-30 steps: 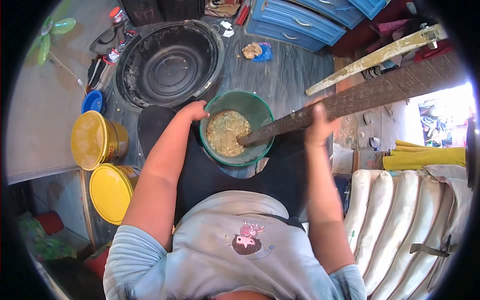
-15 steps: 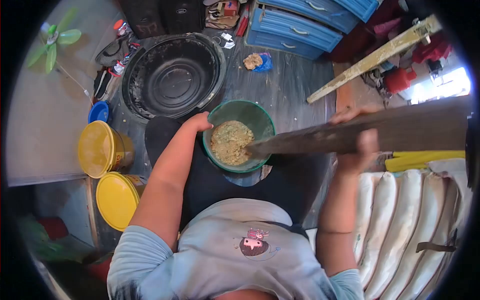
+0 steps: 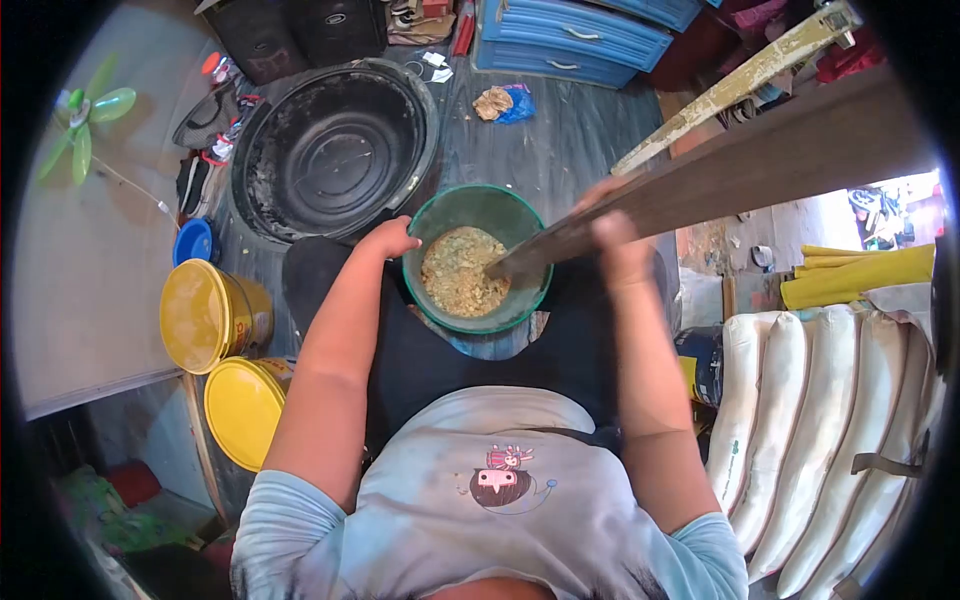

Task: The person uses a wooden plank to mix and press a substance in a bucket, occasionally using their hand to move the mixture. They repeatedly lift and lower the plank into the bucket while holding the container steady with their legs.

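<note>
Between my legs stands a green bucket [image 3: 478,206] holding a yellowish, crumbly mash [image 3: 462,285]. My left hand [image 3: 390,238] is closed on the bucket's left rim, thumb on the near side. A long, dark wooden beam [image 3: 730,160] slants in from the upper right, its narrower end down in the mash. Wrapped around the beam, a little above the bucket's right rim, is my right hand [image 3: 615,240], slightly blurred. The beam hides some of its fingers.
A large black basin [image 3: 405,195] lies beyond the bucket. Yellow-lidded tubs [image 3: 245,410] and a small blue bowl [image 3: 195,243] stand left. Crumpled paper on blue plastic [image 3: 507,103] is on the floor. Blue drawers [image 3: 575,45] stand ahead; a white padded cushion [image 3: 815,400] is right.
The beam has swung to a steeper slant in view, its upper part rising. My right hand has come leftward, nearer the bucket. My left hand keeps its hold, and the view has shifted slightly.
</note>
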`<act>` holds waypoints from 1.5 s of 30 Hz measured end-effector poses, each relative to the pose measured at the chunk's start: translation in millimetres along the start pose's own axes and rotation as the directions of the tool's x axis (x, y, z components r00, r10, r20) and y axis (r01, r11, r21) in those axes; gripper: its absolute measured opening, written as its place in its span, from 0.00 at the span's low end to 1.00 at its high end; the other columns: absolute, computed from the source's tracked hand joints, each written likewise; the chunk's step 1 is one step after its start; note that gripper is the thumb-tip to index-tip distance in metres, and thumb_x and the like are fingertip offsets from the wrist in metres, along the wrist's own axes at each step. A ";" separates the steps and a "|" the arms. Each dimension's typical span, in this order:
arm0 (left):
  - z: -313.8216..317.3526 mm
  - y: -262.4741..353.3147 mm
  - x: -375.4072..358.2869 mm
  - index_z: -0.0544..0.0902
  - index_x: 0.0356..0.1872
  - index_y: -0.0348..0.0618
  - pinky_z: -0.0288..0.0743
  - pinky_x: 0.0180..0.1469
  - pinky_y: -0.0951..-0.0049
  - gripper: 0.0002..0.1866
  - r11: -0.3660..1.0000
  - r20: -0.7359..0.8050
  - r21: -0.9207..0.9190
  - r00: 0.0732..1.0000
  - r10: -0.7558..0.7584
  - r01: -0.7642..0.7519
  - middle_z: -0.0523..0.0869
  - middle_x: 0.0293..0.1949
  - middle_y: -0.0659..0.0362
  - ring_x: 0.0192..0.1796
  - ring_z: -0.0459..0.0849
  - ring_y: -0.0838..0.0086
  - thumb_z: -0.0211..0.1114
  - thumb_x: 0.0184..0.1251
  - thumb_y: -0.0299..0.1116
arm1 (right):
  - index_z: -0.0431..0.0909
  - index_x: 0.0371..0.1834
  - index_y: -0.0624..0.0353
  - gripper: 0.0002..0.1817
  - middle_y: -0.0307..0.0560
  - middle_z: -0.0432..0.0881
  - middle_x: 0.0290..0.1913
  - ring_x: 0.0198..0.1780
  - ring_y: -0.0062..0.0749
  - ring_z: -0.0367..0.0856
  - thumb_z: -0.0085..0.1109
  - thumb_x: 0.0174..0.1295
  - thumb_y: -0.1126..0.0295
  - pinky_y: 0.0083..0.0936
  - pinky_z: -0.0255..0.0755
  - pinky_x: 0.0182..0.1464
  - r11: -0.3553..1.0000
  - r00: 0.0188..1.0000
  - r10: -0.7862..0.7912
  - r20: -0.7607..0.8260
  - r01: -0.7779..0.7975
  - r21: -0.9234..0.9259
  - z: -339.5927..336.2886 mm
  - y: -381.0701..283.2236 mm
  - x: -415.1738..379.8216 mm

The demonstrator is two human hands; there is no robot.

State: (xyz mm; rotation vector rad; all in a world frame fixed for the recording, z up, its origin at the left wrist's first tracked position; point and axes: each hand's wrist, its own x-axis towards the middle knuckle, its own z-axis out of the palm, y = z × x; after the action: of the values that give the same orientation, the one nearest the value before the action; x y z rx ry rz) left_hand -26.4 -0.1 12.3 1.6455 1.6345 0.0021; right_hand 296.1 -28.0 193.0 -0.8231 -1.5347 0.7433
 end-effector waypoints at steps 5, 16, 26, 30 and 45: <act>1.0 0.0 0.6 0.67 0.54 0.35 0.66 0.53 0.64 0.30 1.000 0.035 0.011 0.999 -0.002 0.002 0.75 0.50 0.44 0.53 0.73 0.55 0.64 0.50 0.40 | 0.68 0.43 0.63 0.22 0.44 0.74 0.33 0.38 0.29 0.75 0.64 0.44 0.69 0.27 0.68 0.44 0.905 0.947 0.317 -0.048 -0.286 0.315 16.7 15.3 -49.5; 0.9 5.0 -5.6 0.69 0.51 0.35 0.68 0.51 0.64 0.30 0.999 -0.030 0.033 0.999 0.022 -0.021 0.77 0.46 0.43 0.50 0.75 0.55 0.65 0.47 0.41 | 0.64 0.45 0.64 0.30 0.52 0.74 0.29 0.31 0.39 0.76 0.62 0.47 0.53 0.35 0.73 0.35 0.950 0.976 -0.039 -0.216 0.104 0.296 -20.2 -111.5 21.2; -1.7 4.6 -1.5 0.67 0.54 0.34 0.65 0.53 0.64 0.32 1.000 0.027 0.011 1.000 0.002 -0.003 0.75 0.49 0.42 0.53 0.73 0.54 0.64 0.49 0.41 | 0.68 0.39 0.68 0.35 0.60 0.74 0.27 0.30 0.45 0.75 0.34 0.55 0.40 0.37 0.69 0.37 0.963 0.986 -0.164 0.041 0.151 0.222 -79.7 -212.4 147.8; 1.4 1.1 1.5 0.67 0.54 0.34 0.66 0.52 0.64 0.32 1.000 0.015 0.006 1.000 -0.001 0.001 0.75 0.49 0.42 0.52 0.73 0.54 0.64 0.49 0.41 | 0.63 0.43 0.66 0.25 0.58 0.76 0.27 0.30 0.40 0.75 0.45 0.55 0.53 0.33 0.67 0.41 0.993 0.993 -0.085 -0.086 0.091 0.076 -24.9 -93.3 75.5; -3.1 12.0 -2.4 0.69 0.48 0.33 0.68 0.51 0.63 0.29 0.999 -0.018 0.031 1.000 -0.025 0.026 0.77 0.45 0.42 0.50 0.75 0.54 0.66 0.47 0.40 | 0.69 0.37 0.64 0.17 0.47 0.73 0.27 0.29 0.33 0.76 0.59 0.47 0.66 0.27 0.72 0.34 0.952 0.970 0.070 -0.232 0.005 0.307 9.0 -40.8 -1.5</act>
State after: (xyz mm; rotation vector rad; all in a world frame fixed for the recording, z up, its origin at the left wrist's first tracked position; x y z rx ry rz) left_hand -18.4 1.3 21.9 1.6524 1.6764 -0.0226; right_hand 283.5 -51.7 225.1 -0.6784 -1.1554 0.8483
